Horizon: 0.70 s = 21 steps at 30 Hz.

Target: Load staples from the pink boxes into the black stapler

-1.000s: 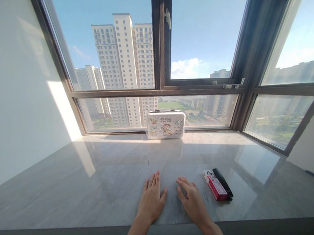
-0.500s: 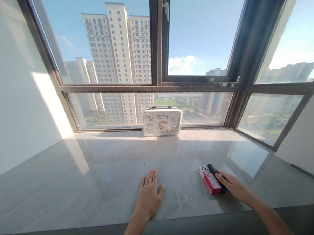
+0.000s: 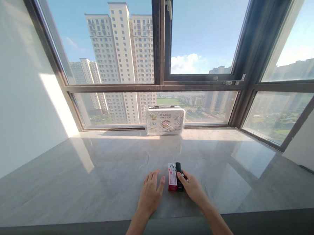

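Observation:
On the grey sill, my right hand [image 3: 193, 190] grips a long black object [image 3: 178, 167], shaped somewhat like a stapler, with the thumb over its top and the fingers at its right side. Pressed against its left side is a small red-and-white box [image 3: 172, 178] with printing on top. My left hand [image 3: 149, 193] lies palm down just left of the box, fingers stretched out and thumb apart, holding nothing. A small gap separates the left thumb from the box.
A white carry case [image 3: 166, 121] with coloured drawings, wrapped in clear plastic, stands upright at the back against the window frame [image 3: 113, 87]. The glossy sill [image 3: 71, 185] ends at a front edge near my wrists. A white wall [image 3: 16, 103] rises on the left.
My right hand has brought the black object and the red-and-white box leftward along the sill, close to my left hand, and they now point straight away from me. The left hand has barely moved.

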Tool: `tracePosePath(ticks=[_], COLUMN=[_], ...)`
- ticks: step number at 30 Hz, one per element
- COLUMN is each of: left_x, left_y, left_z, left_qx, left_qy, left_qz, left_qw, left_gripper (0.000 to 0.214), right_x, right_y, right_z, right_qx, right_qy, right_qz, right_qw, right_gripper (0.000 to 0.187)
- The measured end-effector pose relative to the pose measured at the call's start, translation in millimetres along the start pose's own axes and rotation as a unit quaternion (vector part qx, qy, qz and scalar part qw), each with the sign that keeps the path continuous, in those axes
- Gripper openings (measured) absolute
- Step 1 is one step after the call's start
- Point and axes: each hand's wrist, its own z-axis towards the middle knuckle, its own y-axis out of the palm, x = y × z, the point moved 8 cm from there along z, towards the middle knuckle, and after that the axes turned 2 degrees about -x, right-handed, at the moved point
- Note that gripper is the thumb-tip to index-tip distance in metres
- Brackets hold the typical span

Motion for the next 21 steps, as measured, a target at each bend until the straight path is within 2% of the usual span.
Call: tracePosePath(ticks=[3, 6, 11, 15, 18, 21], left_x=[-3, -3, 11, 14, 13, 12], left_y=[-10.8, -13.7, -9.5, -8.6, -9.6, -12.0], left_z=[1, 1, -3, -6, -7, -8], left_qx=[0.023, 0.038, 0.062, 0.069, 0.063, 0.064], left_qy=[-0.025, -0.041, -0.019, -0.026, -0.035, -0.033], left_qz=[-0.035, -0.014, 0.076, 0.098, 0.094, 0.076], left_qw=[0.999, 0.998, 0.995, 0.992, 0.993, 0.995], left_gripper=[0.046, 0.049, 0.06, 0.04, 0.024, 0.02], right_x=[-16, -19, -3, 9, 12, 12], right_y=[27, 34, 9, -10, -15, -16], right_z=[6, 6, -7, -20, -27, -30], right_qx=[0.009, 0.018, 0.041, 0.057, 0.07, 0.079], right_qy=[-0.022, -0.028, -0.012, 0.002, 0.009, 0.011], right_qz=[0.005, 0.008, 0.009, 0.01, 0.01, 0.002], right_qw=[1.0, 0.999, 0.999, 0.998, 0.997, 0.997], right_gripper=[0.063, 0.064, 0.068, 0.069, 0.071, 0.07])
